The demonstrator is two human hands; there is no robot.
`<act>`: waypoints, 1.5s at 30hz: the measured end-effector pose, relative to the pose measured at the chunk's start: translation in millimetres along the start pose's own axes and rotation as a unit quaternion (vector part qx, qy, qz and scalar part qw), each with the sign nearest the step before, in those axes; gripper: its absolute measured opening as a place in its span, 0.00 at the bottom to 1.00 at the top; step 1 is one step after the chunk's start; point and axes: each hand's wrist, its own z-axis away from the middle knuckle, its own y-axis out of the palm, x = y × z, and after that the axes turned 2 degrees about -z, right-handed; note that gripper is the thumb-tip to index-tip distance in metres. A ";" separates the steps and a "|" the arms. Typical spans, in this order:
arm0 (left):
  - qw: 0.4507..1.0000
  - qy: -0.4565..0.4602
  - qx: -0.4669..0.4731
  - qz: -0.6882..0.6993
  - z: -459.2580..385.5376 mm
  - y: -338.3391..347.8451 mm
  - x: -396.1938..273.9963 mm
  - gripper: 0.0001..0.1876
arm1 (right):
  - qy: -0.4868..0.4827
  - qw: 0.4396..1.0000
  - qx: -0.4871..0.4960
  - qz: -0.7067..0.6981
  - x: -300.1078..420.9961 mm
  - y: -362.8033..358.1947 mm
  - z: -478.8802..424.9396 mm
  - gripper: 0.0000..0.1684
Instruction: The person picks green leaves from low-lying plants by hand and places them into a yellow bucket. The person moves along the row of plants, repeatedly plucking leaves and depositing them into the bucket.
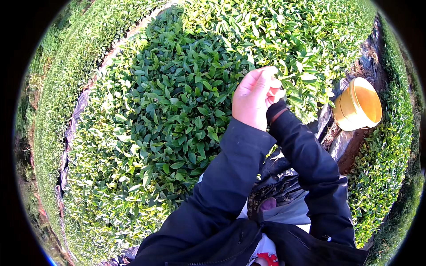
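A dense row of leafy green bushes, which look like tea bushes (186, 99), spreads before me, partly in shadow. My left hand (255, 93) is over the bushes at the picture's middle, its fingers curled and thumb against the forefinger; whether anything is between them cannot be told. Close beside and partly behind it is my right hand (277, 104), mostly hidden, with a dark cuff or glove at the wrist. Light leaf shoots are just right of the fingertips. Both arms are in dark jacket sleeves.
A yellow plastic bucket (352, 106) lies tilted at the right, its mouth facing right, on the path between rows. Dark plastic sheeting (371, 63) and bare soil line that path. Another bush row (382, 179) runs along the right, and a further one (56, 109) along the left.
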 end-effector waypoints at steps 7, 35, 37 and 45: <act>0.975 -0.081 0.121 -0.167 32.3 22.8 -7.2 0.06 | 0.051 0.998 0.006 -0.040 1.8 6.4 11.0 0.12; 0.926 0.178 0.195 -0.270 52.2 19.7 -18.2 0.09 | 0.143 0.986 0.035 0.076 38.4 22.5 -65.8 0.10; 0.940 0.175 0.179 -0.231 51.8 24.6 -12.4 0.10 | 0.268 0.957 0.067 -0.090 32.2 15.5 -63.3 0.12; 0.923 0.199 0.161 -0.288 48.0 18.4 -20.3 0.08 | 0.332 0.814 0.186 -0.439 101.3 10.9 -57.8 0.15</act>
